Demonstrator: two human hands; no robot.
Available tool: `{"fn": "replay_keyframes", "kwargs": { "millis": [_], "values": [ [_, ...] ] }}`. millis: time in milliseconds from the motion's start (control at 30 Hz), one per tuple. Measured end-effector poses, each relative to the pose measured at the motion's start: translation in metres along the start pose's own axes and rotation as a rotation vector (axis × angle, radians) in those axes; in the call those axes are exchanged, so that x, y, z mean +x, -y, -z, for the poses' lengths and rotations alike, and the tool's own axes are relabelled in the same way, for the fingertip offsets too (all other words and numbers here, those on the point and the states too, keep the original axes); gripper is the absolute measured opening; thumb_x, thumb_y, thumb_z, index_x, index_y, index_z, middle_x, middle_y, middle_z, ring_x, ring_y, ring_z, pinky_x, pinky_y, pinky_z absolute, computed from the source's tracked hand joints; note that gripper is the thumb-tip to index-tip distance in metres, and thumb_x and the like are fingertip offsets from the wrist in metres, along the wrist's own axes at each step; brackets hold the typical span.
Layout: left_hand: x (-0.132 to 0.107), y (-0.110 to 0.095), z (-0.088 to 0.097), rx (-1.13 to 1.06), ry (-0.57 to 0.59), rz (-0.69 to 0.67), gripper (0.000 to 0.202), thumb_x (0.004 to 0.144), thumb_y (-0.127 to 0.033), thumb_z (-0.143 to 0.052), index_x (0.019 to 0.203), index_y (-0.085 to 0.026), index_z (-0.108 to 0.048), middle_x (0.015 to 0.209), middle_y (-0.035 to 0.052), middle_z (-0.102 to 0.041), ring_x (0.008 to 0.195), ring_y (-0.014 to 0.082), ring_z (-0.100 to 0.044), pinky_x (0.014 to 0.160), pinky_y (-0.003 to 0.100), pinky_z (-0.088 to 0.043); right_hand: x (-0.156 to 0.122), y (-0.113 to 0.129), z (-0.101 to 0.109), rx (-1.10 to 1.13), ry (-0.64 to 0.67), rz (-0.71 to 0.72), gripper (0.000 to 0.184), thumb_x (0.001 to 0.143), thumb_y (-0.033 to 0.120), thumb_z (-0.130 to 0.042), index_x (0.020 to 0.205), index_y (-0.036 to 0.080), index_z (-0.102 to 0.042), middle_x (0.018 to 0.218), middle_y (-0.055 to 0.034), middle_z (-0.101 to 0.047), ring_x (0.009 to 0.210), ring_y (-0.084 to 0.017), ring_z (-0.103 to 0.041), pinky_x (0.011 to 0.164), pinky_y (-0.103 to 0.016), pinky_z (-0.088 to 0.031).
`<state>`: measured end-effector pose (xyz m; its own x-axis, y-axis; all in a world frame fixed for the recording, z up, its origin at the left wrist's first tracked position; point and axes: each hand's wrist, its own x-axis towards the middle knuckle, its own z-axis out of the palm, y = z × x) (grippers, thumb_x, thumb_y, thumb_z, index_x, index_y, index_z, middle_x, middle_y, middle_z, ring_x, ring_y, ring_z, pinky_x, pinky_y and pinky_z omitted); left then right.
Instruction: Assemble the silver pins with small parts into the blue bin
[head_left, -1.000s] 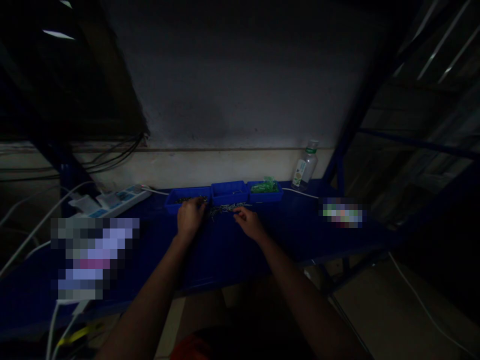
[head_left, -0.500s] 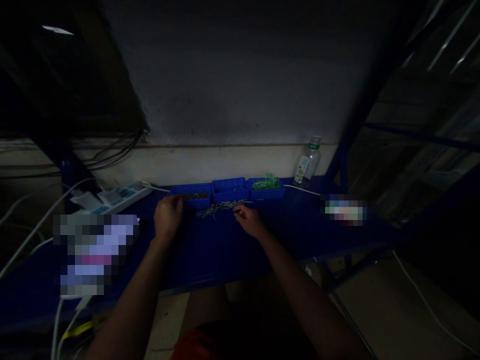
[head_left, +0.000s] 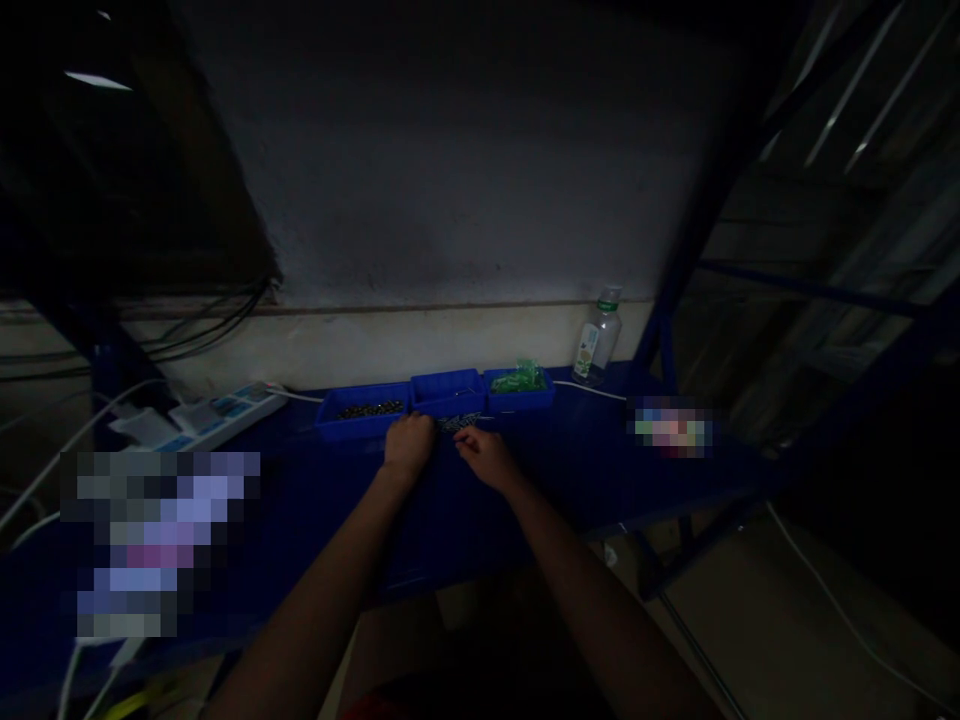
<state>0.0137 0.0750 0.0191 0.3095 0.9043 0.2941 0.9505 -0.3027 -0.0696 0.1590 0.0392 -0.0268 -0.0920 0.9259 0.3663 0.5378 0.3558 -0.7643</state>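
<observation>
"What takes up the most room?"

"The grey wall (head_left: 465,180), then the blue table (head_left: 300,500) below it."

"And on the table?"

"A white power strip (head_left: 255,410) on the left. Along the back, side by side, stand the left bin (head_left: 356,427), middle bin (head_left: 444,382) and right bin (head_left: 521,400), all blue. The clear bottle (head_left: 600,340) stands upright farther right."

"How are the hands?"

"The left hand (head_left: 410,442) is knuckles-up just in front of the bins, its fingertips hidden, so I can't tell its grip. The right hand (head_left: 486,457) has thumb and fingers drawn close together; whether they pinch anything, I can't tell."

"Smaller things?"

"Green packets (head_left: 521,378) in the right bin, small metal parts (head_left: 373,409) in the left. Last, the metal pins (head_left: 452,424): a loose heap on the table before the middle bin, between both hands."
</observation>
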Motion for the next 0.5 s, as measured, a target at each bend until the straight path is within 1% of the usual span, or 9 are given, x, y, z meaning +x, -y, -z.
{"fn": "replay_keyframes", "kwargs": {
  "millis": [100,167,233,300,400,433,500],
  "values": [
    [0.003,-0.001,0.000,0.021,0.016,0.009,0.026,0.079,-0.016,-0.036,0.081,-0.011,-0.062,0.086,0.0152,-0.062,0.084,0.0240,-0.058,0.073,0.033,-0.043,0.001,-0.002,-0.001,-0.010,0.003,0.016,0.017,0.079,0.025,-0.047,0.091,0.022,-0.058,0.067,0.0030,-0.059,0.055,-0.008,-0.052,0.051,-0.017,-0.035],
    [0.002,-0.001,0.003,0.000,-0.004,0.021,0.026,0.079,-0.019,-0.038,0.080,-0.011,-0.063,0.086,0.0152,-0.063,0.087,0.0250,-0.058,0.076,0.034,-0.042,0.002,-0.003,-0.001,-0.016,0.000,0.021,0.017,0.079,0.026,-0.047,0.091,0.022,-0.058,0.067,0.0029,-0.060,0.056,-0.008,-0.053,0.052,-0.018,-0.035],
    [0.000,-0.001,0.007,-0.093,-0.057,0.016,0.027,0.080,-0.025,-0.040,0.080,-0.012,-0.063,0.087,0.0142,-0.063,0.088,0.0252,-0.057,0.078,0.034,-0.042,0.002,-0.003,0.000,-0.014,0.002,0.020,0.017,0.080,0.027,-0.047,0.091,0.022,-0.058,0.067,0.0030,-0.060,0.056,-0.008,-0.053,0.052,-0.018,-0.036],
    [-0.003,-0.001,0.010,-0.288,-0.121,0.016,0.027,0.080,-0.029,-0.041,0.086,-0.014,-0.063,0.090,0.0112,-0.064,0.088,0.0228,-0.057,0.078,0.031,-0.042,0.002,-0.002,0.000,-0.005,0.007,0.023,0.017,0.080,0.029,-0.048,0.091,0.022,-0.058,0.068,0.0028,-0.060,0.057,-0.009,-0.053,0.053,-0.018,-0.036],
    [-0.014,-0.003,0.007,-0.670,-0.194,0.072,0.035,0.079,-0.034,-0.044,0.104,-0.014,-0.058,0.092,0.0069,-0.065,0.081,0.0179,-0.059,0.074,0.027,-0.044,0.000,-0.001,-0.001,0.034,0.044,0.041,0.021,0.078,0.035,-0.052,0.092,0.021,-0.059,0.070,0.0022,-0.061,0.060,-0.009,-0.055,0.055,-0.018,-0.038],
    [-0.018,-0.004,0.004,-0.783,-0.196,0.094,0.039,0.078,-0.035,-0.045,0.108,-0.013,-0.056,0.092,0.0067,-0.065,0.079,0.0172,-0.059,0.073,0.027,-0.044,-0.001,0.000,-0.001,0.053,0.064,0.051,0.022,0.077,0.036,-0.053,0.092,0.021,-0.059,0.071,0.0020,-0.061,0.061,-0.010,-0.055,0.055,-0.019,-0.038],
    [-0.026,-0.005,-0.003,-0.962,-0.153,0.114,0.042,0.076,-0.037,-0.048,0.107,-0.011,-0.057,0.091,0.0074,-0.066,0.079,0.0177,-0.060,0.073,0.028,-0.045,-0.002,0.000,-0.002,0.089,0.097,0.070,0.023,0.077,0.038,-0.053,0.090,0.021,-0.059,0.072,0.0016,-0.062,0.062,-0.010,-0.056,0.055,-0.019,-0.038]
  ]
}}
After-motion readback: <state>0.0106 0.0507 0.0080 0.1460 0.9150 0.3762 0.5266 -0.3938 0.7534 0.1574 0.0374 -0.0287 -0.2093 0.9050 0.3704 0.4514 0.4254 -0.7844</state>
